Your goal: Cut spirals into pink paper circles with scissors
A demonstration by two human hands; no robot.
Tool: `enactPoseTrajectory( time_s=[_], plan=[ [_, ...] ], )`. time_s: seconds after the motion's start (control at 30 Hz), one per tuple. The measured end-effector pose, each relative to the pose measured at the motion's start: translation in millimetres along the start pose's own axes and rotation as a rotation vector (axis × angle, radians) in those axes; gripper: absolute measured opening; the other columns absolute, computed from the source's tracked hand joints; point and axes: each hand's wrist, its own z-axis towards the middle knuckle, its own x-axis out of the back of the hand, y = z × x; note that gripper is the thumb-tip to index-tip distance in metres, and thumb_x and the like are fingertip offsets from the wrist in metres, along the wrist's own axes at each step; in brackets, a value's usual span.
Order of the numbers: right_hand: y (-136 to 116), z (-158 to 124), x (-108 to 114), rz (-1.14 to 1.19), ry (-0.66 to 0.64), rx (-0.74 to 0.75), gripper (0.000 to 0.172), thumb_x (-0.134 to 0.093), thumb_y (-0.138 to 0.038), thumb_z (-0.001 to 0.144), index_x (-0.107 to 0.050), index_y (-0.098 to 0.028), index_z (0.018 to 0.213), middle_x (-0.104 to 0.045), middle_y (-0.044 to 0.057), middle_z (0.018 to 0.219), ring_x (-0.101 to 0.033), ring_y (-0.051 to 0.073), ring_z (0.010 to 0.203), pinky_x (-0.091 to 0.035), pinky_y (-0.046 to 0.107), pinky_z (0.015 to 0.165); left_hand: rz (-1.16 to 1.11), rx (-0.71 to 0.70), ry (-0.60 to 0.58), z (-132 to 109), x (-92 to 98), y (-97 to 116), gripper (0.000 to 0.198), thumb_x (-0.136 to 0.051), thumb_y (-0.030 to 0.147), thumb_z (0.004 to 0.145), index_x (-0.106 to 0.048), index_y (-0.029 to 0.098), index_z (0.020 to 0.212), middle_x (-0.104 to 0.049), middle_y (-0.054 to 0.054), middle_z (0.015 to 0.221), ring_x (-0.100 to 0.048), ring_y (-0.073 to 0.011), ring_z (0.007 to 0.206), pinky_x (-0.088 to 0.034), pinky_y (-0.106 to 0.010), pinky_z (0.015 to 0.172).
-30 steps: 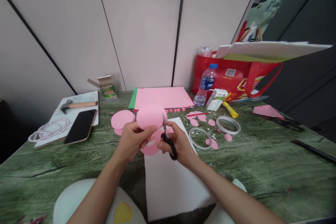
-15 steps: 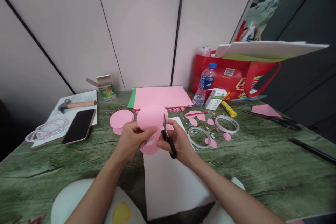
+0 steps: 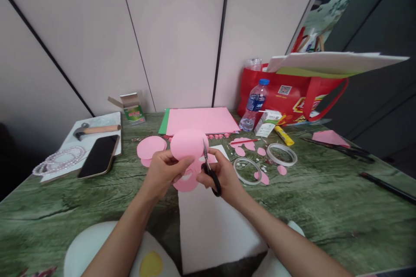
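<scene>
Pinched between the thumb and fingers of my left hand (image 3: 165, 171) is a rounded piece of pink paper (image 3: 187, 143), raised above the table. My right hand (image 3: 224, 175) grips black-handled scissors (image 3: 212, 178), blades pointing up at the paper's right edge. From this angle I cannot tell whether the blades touch the paper. Below both hands lie pink paper scraps (image 3: 185, 185) on a white sheet (image 3: 216, 229). To the left of my left hand rests a small pile of pink paper circles (image 3: 150, 147).
Pink sheets (image 3: 201, 120) lie at the back. Tape rolls (image 3: 247, 170), a water bottle (image 3: 255, 106), a glue stick (image 3: 284, 135) and a red bag (image 3: 286, 91) stand or lie right. A phone (image 3: 99, 156), hammer (image 3: 97, 130) and bead string (image 3: 61, 160) are left.
My right hand and the scissors have shifted slightly to the right and down. The left hand keeps its hold on the pink paper, nearly still.
</scene>
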Motion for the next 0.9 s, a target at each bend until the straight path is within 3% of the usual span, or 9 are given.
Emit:
enactPoseTrajectory(
  time_s=[0.37, 0.73, 0.9],
  plan=[
    [-0.9, -0.2, -1.3, -0.002, 0.023, -0.020, 0.059, -0.074, -0.025, 0.053, -0.039, -0.021, 0.100, -0.053, -0.009, 0.052, -0.044, 0.007, 0.039, -0.034, 0.018, 0.038, -0.010, -0.055, 0.025, -0.1, 2.7, 1.5, 0.017, -0.065, 0.025, 0.064, -0.057, 0.013, 0.057, -0.039, 0.007, 0.038, -0.028, -0.0022, 0.033, -0.018, -0.017, 0.033],
    [0.9, 0.0, 1.1, -0.054, 0.015, -0.023, 0.057, -0.072, -0.027, 0.056, -0.038, -0.020, 0.102, -0.053, -0.010, 0.047, -0.045, 0.008, 0.035, -0.034, 0.018, 0.035, -0.036, -0.076, 0.005, 0.8, 3.6, -0.8, 0.024, -0.064, 0.023, 0.067, -0.049, 0.014, 0.051, -0.039, 0.008, 0.038, -0.029, -0.0017, 0.033, -0.020, -0.016, 0.033],
    [0.6, -1.4, -0.3, -0.073, 0.001, -0.011, 0.054, -0.071, -0.028, 0.058, -0.039, -0.019, 0.102, -0.051, -0.010, 0.046, -0.047, 0.009, 0.036, -0.036, 0.019, 0.037, -0.121, -0.033, -0.071, -0.5, 2.4, 1.0, 0.021, -0.060, 0.027, 0.072, -0.052, 0.014, 0.058, -0.052, 0.004, 0.046, -0.039, -0.0039, 0.031, -0.025, -0.016, 0.030]
  ],
)
